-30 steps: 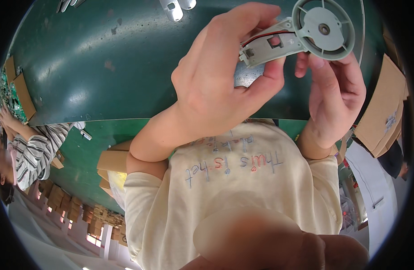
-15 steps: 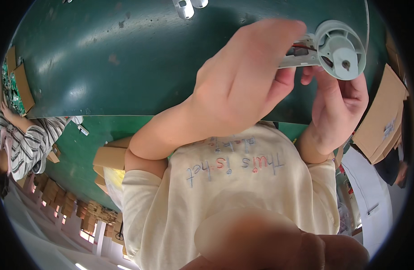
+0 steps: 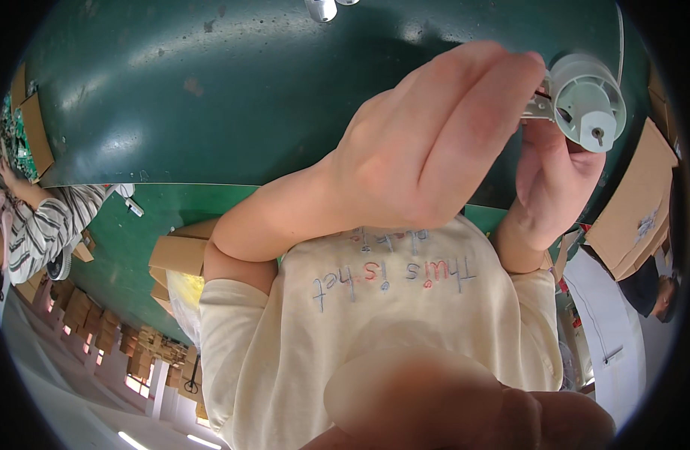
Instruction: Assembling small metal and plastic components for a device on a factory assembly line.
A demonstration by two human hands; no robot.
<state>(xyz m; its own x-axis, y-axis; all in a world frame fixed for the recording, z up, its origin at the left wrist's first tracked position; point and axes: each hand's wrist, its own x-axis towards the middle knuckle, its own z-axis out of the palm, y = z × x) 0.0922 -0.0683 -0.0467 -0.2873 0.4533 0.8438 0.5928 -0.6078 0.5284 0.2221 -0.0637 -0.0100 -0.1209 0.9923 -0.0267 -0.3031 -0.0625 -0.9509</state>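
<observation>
A pale grey-green plastic housing (image 3: 601, 112), which looks like the body of a small handheld fan, is raised over the table's right side. Its round ringed end with a motor cup and short shaft points toward me. From underneath, my right hand (image 3: 555, 172) is closed on it, with its fingertips partly hidden behind the ring. My left hand (image 3: 435, 142) reaches across and closes over the handle part, fingers bent together at the open side, where a bit of dark wire shows. Whatever its fingertips pinch is hidden behind the hand.
Silvery rounded parts (image 3: 321, 10) lie on the green table (image 3: 195, 112) at its far edge. Cardboard boxes (image 3: 636, 195) stand at the right. To the left, a co-worker's striped sleeve (image 3: 49, 232) is near a box of green circuit boards (image 3: 19, 146). Another box (image 3: 181, 255) stands below the table edge.
Both hands and the housing have shifted right and slightly nearer in the picture. My left hand now covers more of the handle, and the round end has tilted.
</observation>
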